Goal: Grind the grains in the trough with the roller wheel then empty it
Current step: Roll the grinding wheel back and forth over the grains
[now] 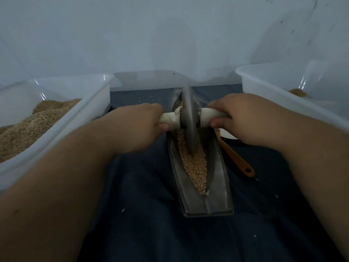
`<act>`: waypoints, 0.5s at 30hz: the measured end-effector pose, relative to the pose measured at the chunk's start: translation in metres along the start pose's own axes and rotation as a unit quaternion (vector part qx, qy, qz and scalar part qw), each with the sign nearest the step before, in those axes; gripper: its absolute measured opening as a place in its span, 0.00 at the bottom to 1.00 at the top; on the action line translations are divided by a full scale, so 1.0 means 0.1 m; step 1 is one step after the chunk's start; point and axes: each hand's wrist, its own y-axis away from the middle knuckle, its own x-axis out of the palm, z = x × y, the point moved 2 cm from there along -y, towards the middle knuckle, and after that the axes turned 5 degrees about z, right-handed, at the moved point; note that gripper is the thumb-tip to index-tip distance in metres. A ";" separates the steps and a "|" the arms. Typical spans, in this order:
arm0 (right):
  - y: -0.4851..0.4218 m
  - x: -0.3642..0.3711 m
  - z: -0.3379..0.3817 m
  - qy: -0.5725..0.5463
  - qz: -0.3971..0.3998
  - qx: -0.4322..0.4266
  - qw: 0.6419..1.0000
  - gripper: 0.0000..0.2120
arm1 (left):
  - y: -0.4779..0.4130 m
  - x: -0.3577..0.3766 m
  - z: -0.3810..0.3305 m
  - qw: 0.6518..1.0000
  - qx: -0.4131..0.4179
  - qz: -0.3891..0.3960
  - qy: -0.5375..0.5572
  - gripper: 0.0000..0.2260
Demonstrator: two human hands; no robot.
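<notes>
Two bare forearms fill the near edge and converge toward 12 o'clock, where both hands work one tool. Left hand (140, 121) and right hand (239, 118) each curl their fingers tightly around an end of the white cloth-wrapped axle (170, 119), thumbs tucked beneath. This even grip on both sides probably keeps the grey metal roller wheel (188, 120) upright in its groove.

That wheel stands on edge in the long grey boat-shaped metal trough (213, 157), which lies lengthwise from 6 to 12 o'clock at the centre of the dark blue cloth (141, 205). Pale coarse grains (194, 167) fill the groove, most of them toward 6 o'clock of the wheel and apparently whole, so grinding looks far from done.

At 9 o'clock a translucent plastic tub (90, 110) holds heaped brown meal (28, 133); at 2 o'clock a matching tub (273, 86) holds only a small brown heap (298, 92). Both sit within reach, likely for emptying. An orange plastic handle (238, 161) lies just beside the trough at 3 o'clock, perhaps for sweeping out residue.
</notes>
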 end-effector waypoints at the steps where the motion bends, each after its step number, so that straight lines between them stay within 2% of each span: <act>1: -0.04 0.04 -0.01 0.011 -0.024 0.007 1.000 0.11 | -0.04 0.05 0.00 0.999 -0.007 -0.040 -0.022 0.11; 4: -0.13 0.14 -0.03 0.038 -0.106 0.016 0.993 0.18 | -0.12 0.18 -0.01 0.988 -0.037 -0.129 -0.079 0.15; 8: -0.17 0.16 -0.04 0.048 -0.130 0.009 0.990 0.22 | -0.14 0.22 0.00 0.988 -0.045 -0.130 -0.075 0.17; 10: -0.14 0.12 -0.02 0.055 -0.106 0.013 0.993 0.20 | -0.11 0.16 0.02 0.993 -0.026 -0.095 -0.065 0.16; 15: 0.07 -0.05 0.08 0.034 0.022 -0.010 0.999 0.19 | 0.07 -0.06 0.01 0.996 0.004 0.090 0.015 0.12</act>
